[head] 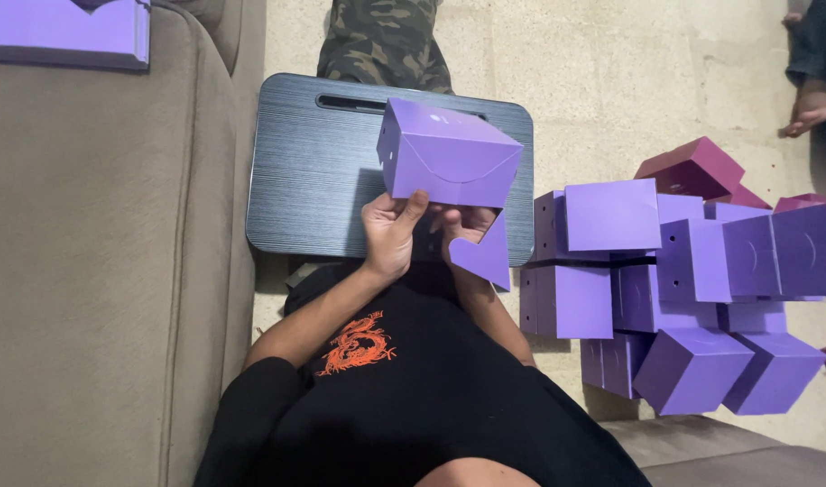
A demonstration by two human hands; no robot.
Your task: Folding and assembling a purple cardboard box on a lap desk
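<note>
I hold a purple cardboard box [449, 153] up over a dark grey lap desk [313, 180]. My left hand [390, 236] grips the box's lower edge, thumb up against its front. My right hand [458, 221] is at the underside beside it, mostly hidden behind a loose triangular flap [485, 257] that hangs down from the box. The box's front shows a folded envelope-style closure.
A pile of several assembled purple boxes [665, 271] lies on the floor to the right, with magenta boxes [692, 167] behind it. A beige sofa [97, 271] fills the left, with flat purple cardboard [65, 32] on it. Another person's camouflage leg [386, 41] and hand [810, 108] show at the top.
</note>
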